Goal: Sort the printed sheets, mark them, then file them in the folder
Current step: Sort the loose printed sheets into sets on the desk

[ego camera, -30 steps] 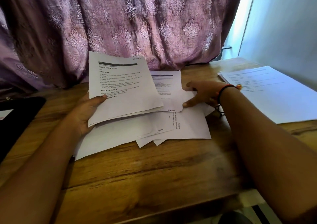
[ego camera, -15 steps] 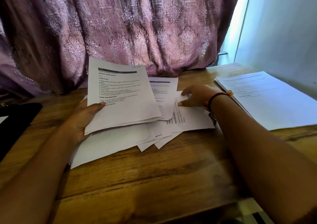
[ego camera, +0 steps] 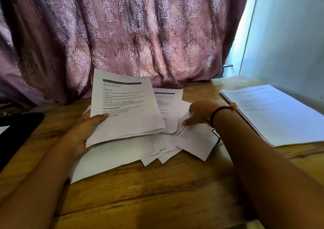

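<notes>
left grip (ego camera: 87,130) is closed on a bundle of printed sheets (ego camera: 126,109), thumb on the printed face and fingers beneath, holding it tilted up off the pile. right grip (ego camera: 199,113) has its fingertips on a single sheet (ego camera: 192,137); i cannot tell whether it pinches that sheet or only presses it.

a patterned curtain (ego camera: 131,35) hangs behind the wooden surface (ego camera: 157,193). a neat stack (ego camera: 273,114) lies at the far right. loose sheets (ego camera: 122,155) lie fanned and overlapping in the middle. a dark flat thing (ego camera: 15,132) sits at the left edge; whether it is the folder i cannot tell.

the likely slip, as i judge it: dragging the single sheet could pull its overlapping neighbours along and scatter the fan, or a page could slide out of the tilted bundle, which is held at one edge only.

the bundle is in the left grip, the loose sheets lie under and between both grips, and the neat stack lies just beyond the right wrist.
</notes>
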